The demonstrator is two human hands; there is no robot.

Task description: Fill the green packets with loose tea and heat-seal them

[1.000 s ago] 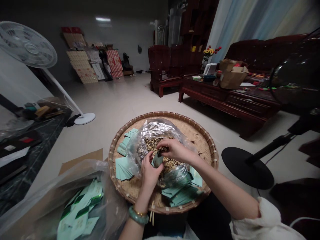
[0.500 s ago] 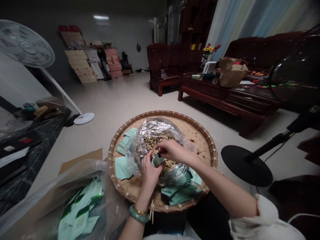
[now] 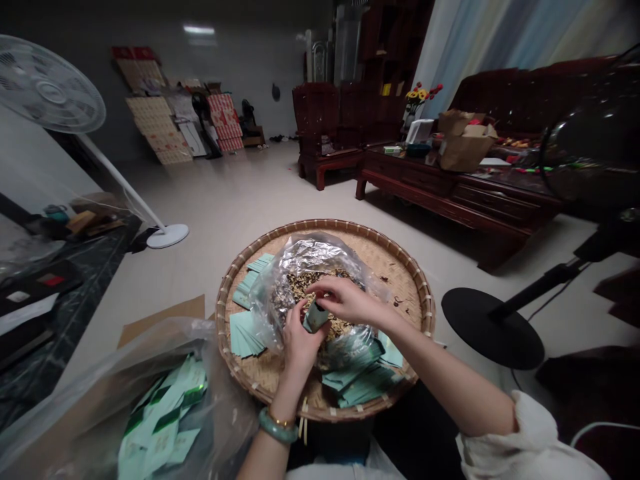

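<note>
My left hand (image 3: 301, 340) is closed around a small pale-green packet (image 3: 316, 318), held tilted with its dark mouth facing up. Over that mouth my right hand (image 3: 343, 299) bends its fingers together; whatever they pinch, if anything, is hidden. Both hands are above a clear plastic bag (image 3: 320, 248) spread wide, full of a loose dried mix (image 3: 300, 283) of dark and pale bits. The bag rests in a round woven bamboo tray (image 3: 427, 300). Flat green packets (image 3: 245, 335) lie fanned along the tray's left side, and a thicker pile of green packets (image 3: 363, 383) lies at its near right.
A large clear bag (image 3: 220, 400) with filled green packets (image 3: 165, 427) stands at the lower left, beside cardboard (image 3: 165, 319). A black fan base (image 3: 493, 328) is close on the right. A white fan (image 3: 53, 90) stands left; a dark wooden table (image 3: 450, 190) is behind.
My right fingers have lifted slightly and shifted left at the packet's mouth, which now shows more. The left hand still holds the packet in nearly the same place.
</note>
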